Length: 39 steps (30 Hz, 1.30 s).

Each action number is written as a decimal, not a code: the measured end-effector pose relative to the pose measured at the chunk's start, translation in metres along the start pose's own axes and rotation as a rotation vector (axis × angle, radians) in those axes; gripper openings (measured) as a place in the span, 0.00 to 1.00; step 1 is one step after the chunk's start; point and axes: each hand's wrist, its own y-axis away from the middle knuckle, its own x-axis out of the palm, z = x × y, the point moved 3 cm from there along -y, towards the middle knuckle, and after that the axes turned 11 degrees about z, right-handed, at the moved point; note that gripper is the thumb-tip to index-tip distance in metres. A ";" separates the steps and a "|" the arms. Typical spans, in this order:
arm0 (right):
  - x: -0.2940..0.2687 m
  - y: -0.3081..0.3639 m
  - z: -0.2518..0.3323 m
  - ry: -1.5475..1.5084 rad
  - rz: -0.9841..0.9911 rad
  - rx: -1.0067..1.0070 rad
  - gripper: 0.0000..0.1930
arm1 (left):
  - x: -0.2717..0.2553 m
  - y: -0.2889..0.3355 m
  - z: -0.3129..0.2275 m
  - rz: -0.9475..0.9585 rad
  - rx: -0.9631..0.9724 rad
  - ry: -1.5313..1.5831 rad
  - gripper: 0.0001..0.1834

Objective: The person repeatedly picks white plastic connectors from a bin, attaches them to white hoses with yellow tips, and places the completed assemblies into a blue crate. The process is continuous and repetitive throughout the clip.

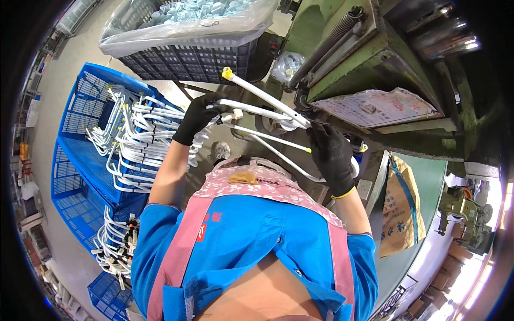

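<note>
Both my hands wear black gloves and are closed on a bent white tube frame [261,110] held in front of me. My left hand [197,119] wraps round its left end, beside a small pale block [232,115] on the tube. My right hand [331,156] grips the right side, where tubes meet; its fingers are partly hidden. One tube slants up to the far left and ends in a yellow tip [228,73]. More thin white tubing [284,156] runs below, curving toward my right hand. The frame is close to the green press machine [369,69].
At the left, blue crates [80,134] hold piles of bent white tubes [142,142]. A black crate [187,65] lined with clear plastic holds many pale blue small parts [195,12]. On the right, a brown sack [401,208] lies on a green surface [428,187]. A small clear bag [287,67] sits by the machine.
</note>
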 end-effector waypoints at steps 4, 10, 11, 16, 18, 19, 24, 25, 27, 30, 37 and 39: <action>0.004 0.004 0.000 -0.063 0.071 0.037 0.13 | -0.001 -0.002 0.004 0.016 0.045 -0.014 0.16; 0.016 0.031 0.000 -0.248 0.289 -0.060 0.32 | -0.002 -0.003 0.007 0.007 0.017 0.011 0.17; 0.020 0.035 0.001 -0.223 0.278 -0.010 0.32 | -0.002 -0.002 0.005 0.004 0.022 0.006 0.18; 0.036 0.043 0.008 -0.242 0.231 0.126 0.32 | -0.003 -0.002 -0.004 -0.017 -0.032 -0.042 0.20; 0.040 0.043 0.007 -0.233 0.230 0.146 0.33 | -0.004 -0.003 -0.009 -0.013 -0.001 -0.065 0.20; 0.043 0.044 0.007 -0.207 0.272 0.178 0.33 | -0.004 -0.004 -0.011 -0.006 0.004 -0.089 0.20; 0.057 0.045 0.012 -0.057 0.188 0.080 0.36 | -0.004 -0.008 -0.019 0.036 0.007 -0.159 0.20; 0.063 0.046 0.008 -0.139 0.282 0.198 0.37 | -0.004 -0.006 -0.023 0.025 0.063 -0.136 0.20; 0.062 0.044 0.008 -0.125 0.172 0.118 0.39 | 0.000 -0.002 -0.032 -0.100 0.082 -0.266 0.20; 0.057 0.044 -0.003 -0.295 0.145 0.253 0.46 | 0.018 0.010 -0.057 -0.257 0.245 -0.563 0.19; 0.050 0.035 -0.026 -0.200 -0.031 0.054 0.43 | 0.102 0.036 -0.058 0.243 -0.045 0.139 0.14; 0.054 0.036 -0.027 -0.196 -0.056 0.047 0.41 | 0.114 0.045 -0.050 0.331 -0.169 0.349 0.14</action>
